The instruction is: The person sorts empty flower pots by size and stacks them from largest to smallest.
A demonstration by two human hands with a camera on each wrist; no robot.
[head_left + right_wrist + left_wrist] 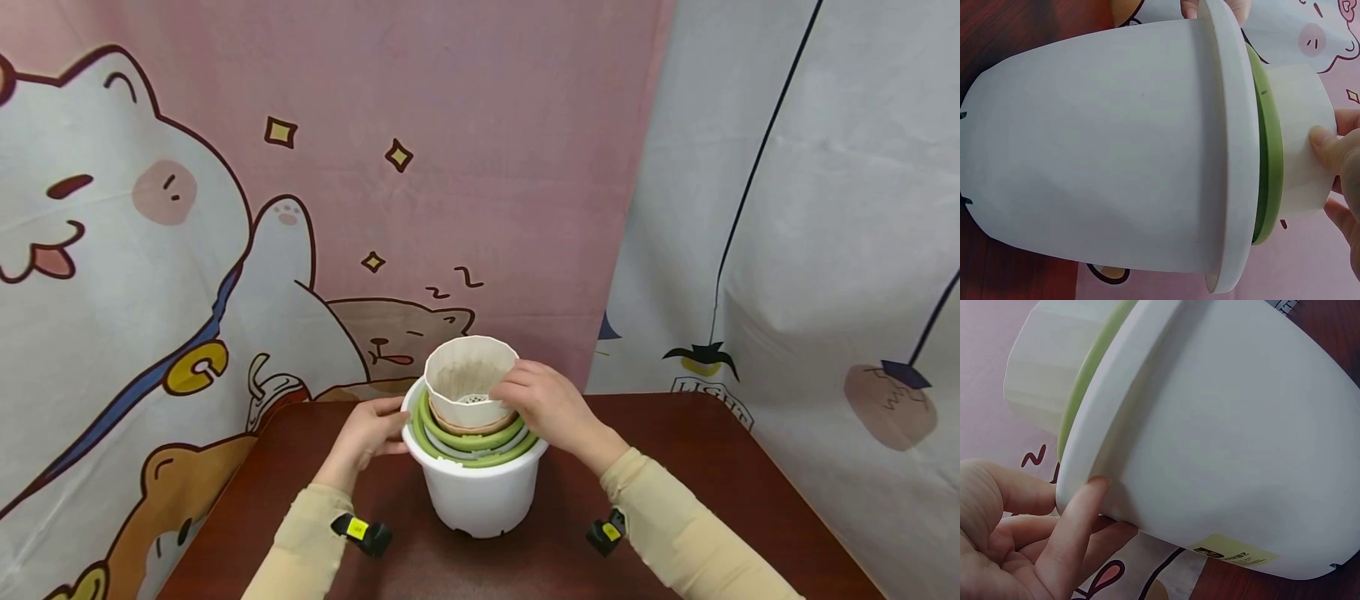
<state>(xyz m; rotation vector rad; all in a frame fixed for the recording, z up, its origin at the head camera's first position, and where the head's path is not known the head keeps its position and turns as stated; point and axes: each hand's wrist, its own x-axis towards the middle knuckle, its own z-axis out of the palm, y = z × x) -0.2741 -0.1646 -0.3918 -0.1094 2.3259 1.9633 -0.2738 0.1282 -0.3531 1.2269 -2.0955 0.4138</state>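
A large white flower pot (480,500) stands upright on the table, with several smaller pots nested in it. Green rims (480,458) and a tan rim (468,427) show inside its mouth. The innermost, a cream faceted flower pot (450,408), rises above the others; drain holes show in its floor. My left hand (375,429) grips the white pot's rim at the left side, thumb and fingers on either side of the rim in the left wrist view. My right hand (543,404) pinches the cream pot's wall at the right, its thumb (1322,140) on the outside.
The dark red-brown table (645,533) extends on both sides of the pots. A cartoon-printed cloth (525,167) hangs right behind the table. A yellow label (1235,550) is on the large white pot's side.
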